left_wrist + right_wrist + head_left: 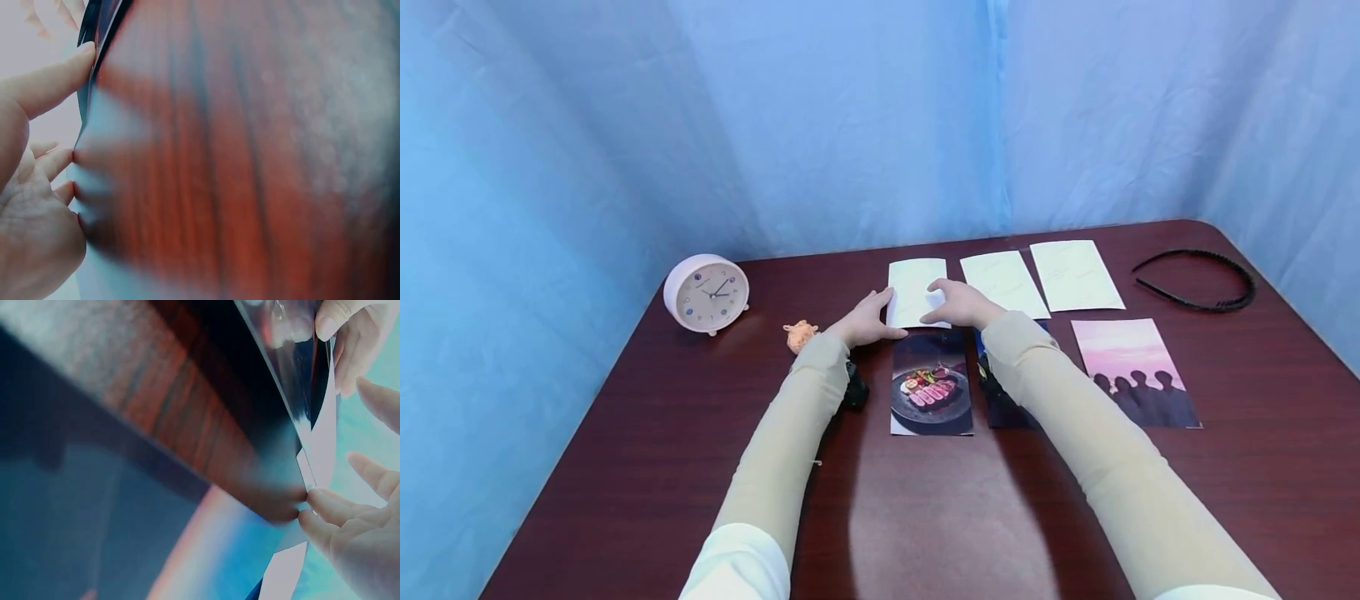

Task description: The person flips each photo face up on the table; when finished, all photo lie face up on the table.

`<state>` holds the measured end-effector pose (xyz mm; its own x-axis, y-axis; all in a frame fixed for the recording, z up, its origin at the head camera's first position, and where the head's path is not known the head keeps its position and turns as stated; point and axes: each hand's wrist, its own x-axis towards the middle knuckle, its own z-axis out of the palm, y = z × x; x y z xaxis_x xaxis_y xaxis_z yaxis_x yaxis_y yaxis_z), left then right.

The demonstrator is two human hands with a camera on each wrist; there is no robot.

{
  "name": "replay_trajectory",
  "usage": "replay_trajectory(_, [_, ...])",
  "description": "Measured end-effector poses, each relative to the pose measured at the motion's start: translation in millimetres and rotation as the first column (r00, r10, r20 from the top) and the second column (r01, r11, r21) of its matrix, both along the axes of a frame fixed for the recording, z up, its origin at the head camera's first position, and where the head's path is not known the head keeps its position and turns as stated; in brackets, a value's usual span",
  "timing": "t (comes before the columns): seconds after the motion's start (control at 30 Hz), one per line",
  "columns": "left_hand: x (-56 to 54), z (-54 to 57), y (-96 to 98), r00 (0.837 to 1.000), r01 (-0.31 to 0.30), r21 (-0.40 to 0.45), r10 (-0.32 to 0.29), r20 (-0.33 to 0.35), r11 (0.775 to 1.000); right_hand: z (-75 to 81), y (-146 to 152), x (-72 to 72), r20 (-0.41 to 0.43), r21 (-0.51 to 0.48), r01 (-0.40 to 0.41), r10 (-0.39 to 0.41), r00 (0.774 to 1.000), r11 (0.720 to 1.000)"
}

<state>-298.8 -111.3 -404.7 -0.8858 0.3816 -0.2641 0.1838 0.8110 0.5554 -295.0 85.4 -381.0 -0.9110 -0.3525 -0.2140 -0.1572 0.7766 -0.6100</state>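
A white card (913, 293) lies near the table's back edge between both hands. My left hand (867, 323) is at its left side, thumb and fingers spread apart. The left wrist view has that thumb (69, 75) against a card's edge and the other fingertips down on the table. Over the card's right part is my right hand (958, 305), fingers loosely bent. In the right wrist view two of its fingertips (315, 500) touch down at the card's edge. A picture of sliced meat on a dark plate (931, 404) lies just nearer than the white card.
Two more white cards (1006, 282) lie to the right, above a dark blue picture (1006, 414) partly under my right sleeve and a pink picture with silhouettes (1131, 358). A black headband (1221, 305) is far right. Left are a white clock (709, 293) and a small orange item (800, 335).
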Motion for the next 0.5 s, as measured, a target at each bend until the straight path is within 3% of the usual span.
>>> replay_trajectory(0.17, [1.3, -0.5, 1.0, 0.999, 0.008, -0.013, -0.008, -0.047, 1.000, 0.4, -0.9, 1.8, -0.030, 0.004, -0.009, 0.009, 1.000, 1.000])
replay_trajectory(0.3, [0.5, -2.3, 2.0, 0.996, 0.044, -0.066, -0.049, -0.080, 0.997, -0.8, 0.0, 1.4, -0.032, 0.019, -0.018, 0.018, 0.999, 1.000])
replay_trajectory(0.5, [-1.0, -0.7, 4.3, 0.994, 0.069, -0.133, -0.079, -0.073, 0.989, 0.0, 3.3, 1.3, -0.029, 0.020, -0.041, 0.041, 0.999, 0.999])
